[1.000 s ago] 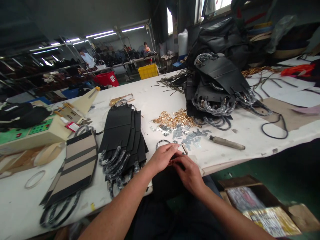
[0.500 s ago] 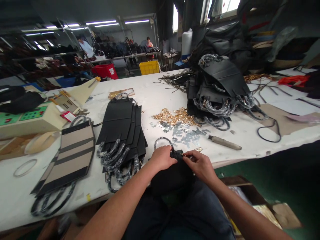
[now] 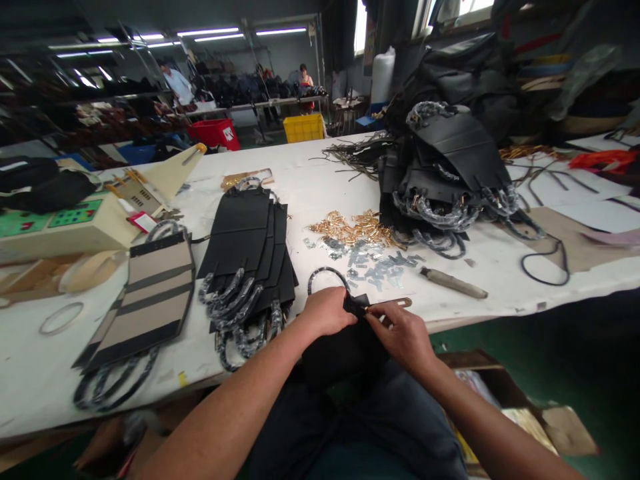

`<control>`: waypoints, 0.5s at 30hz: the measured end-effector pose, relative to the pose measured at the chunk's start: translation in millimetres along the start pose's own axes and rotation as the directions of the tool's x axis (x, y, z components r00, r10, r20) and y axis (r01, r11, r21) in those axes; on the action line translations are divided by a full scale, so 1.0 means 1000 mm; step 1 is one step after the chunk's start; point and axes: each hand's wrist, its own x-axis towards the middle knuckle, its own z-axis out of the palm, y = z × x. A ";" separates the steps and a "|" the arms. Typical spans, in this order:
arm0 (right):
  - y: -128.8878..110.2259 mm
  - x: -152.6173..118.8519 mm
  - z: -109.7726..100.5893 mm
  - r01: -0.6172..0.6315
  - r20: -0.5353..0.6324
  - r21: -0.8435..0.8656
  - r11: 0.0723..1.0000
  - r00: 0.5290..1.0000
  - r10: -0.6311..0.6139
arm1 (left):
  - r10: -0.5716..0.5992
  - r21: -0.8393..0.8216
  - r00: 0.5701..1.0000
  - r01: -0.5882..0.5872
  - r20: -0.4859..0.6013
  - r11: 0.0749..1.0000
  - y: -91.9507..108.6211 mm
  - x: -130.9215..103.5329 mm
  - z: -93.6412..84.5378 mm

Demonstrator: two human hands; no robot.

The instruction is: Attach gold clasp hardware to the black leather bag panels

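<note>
A black bag panel [image 3: 340,353] lies over my lap against the table's front edge, its wrapped loop handle [image 3: 329,271] standing up beyond my hands. My left hand [image 3: 330,312] is closed on the panel's top edge beside the handle, thumb on top. Close to its right, my right hand [image 3: 403,330] pinches a small gold-coloured metal fitting [image 3: 367,309] at the same edge; the fingers partly cover it. Behind the right fingers a flat slotted metal piece [image 3: 403,303] sticks out. Gold fittings [image 3: 353,228] and thin silver plates [image 3: 377,263] lie scattered just past the handle.
Stacked black panels with wrapped handles [image 3: 245,247] lie to the left, beside a beige-striped panel [image 3: 150,287]. A bigger heap of black panels [image 3: 445,160] stands at the back right. A worn stick-like tool [image 3: 453,283] rests near the right front edge. Two people are far off.
The view has shifted slightly, so the table's things sit a little further right. More of the slotted metal piece shows behind my right hand. Both hands keep their hold on the panel edge.
</note>
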 end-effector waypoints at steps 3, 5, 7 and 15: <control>-0.005 -0.004 0.001 -0.053 -0.013 0.028 0.998 0.998 0.054 | -0.003 0.002 1.000 0.004 -0.018 1.000 0.003 -0.005 0.001; -0.009 -0.007 0.001 -0.105 -0.021 0.068 0.992 0.994 0.106 | -0.004 0.012 1.000 0.004 -0.029 1.000 0.005 -0.008 0.001; -0.012 -0.009 0.000 -0.147 -0.032 0.104 0.984 0.988 0.151 | -0.006 0.028 0.999 0.007 -0.039 1.000 0.008 -0.011 0.002; -0.009 -0.017 0.005 -0.175 -0.042 0.161 0.971 0.982 0.183 | 0.027 0.036 0.996 -0.024 -0.081 0.999 0.018 -0.021 0.004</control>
